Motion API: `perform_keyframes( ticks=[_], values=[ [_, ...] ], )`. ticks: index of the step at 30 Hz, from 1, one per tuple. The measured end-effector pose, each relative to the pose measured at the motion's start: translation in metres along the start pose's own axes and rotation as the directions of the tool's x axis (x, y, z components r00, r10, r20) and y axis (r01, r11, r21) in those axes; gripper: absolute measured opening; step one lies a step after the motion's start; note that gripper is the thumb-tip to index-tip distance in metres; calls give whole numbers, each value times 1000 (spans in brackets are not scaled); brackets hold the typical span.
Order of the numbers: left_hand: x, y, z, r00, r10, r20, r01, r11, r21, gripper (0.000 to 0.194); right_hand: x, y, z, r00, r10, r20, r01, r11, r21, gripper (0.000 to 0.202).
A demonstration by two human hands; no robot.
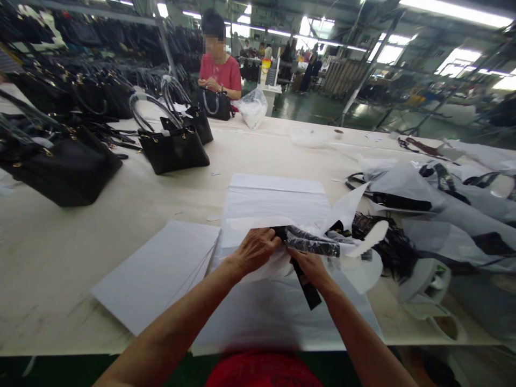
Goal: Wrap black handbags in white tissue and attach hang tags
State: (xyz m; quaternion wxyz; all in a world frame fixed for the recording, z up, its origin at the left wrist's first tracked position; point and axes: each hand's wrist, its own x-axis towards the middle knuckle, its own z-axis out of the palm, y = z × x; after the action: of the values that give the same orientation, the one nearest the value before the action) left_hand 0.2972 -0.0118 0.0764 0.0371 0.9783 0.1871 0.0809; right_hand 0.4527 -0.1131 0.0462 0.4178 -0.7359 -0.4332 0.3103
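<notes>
My left hand (260,246) is closed with its fingertips pinching a black edge of a handbag that is partly covered in white wrapping. The bag's handles (316,244), wound in clear plastic, point to the right beside it. Close by, my right hand (309,266) is closed around the same spot, and a flat black strip (307,290) comes down from under its fingers. White sheets (278,196) lie stacked beneath both hands. Most of the bag's body is hidden by the wrapping and my hands.
Black handbags (173,150) stand at the left. White boards (157,274) lie left of my arms. Bagged handbags (403,188), a heap of black tasselled cords (387,242) and a white tape dispenser (427,282) are at the right. A co-worker (220,72) stands across the table.
</notes>
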Motion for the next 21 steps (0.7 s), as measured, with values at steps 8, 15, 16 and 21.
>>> perform_keyframes(
  ticks=[8,15,16,21],
  values=[
    [-9,5,14,958,107,-268,-104,994,26,15,-33,4,-3,911,233,339,-409,607,681,43],
    [-21,16,11,909,162,-385,-149,987,63,17,-44,14,17,836,179,518,-533,484,694,36],
    [-22,17,11,904,173,-391,-160,985,65,17,-46,12,20,823,173,541,-553,468,690,32],
    [-29,25,12,895,177,-410,-150,984,95,16,-54,9,26,822,203,532,-560,458,691,27]
  ],
)
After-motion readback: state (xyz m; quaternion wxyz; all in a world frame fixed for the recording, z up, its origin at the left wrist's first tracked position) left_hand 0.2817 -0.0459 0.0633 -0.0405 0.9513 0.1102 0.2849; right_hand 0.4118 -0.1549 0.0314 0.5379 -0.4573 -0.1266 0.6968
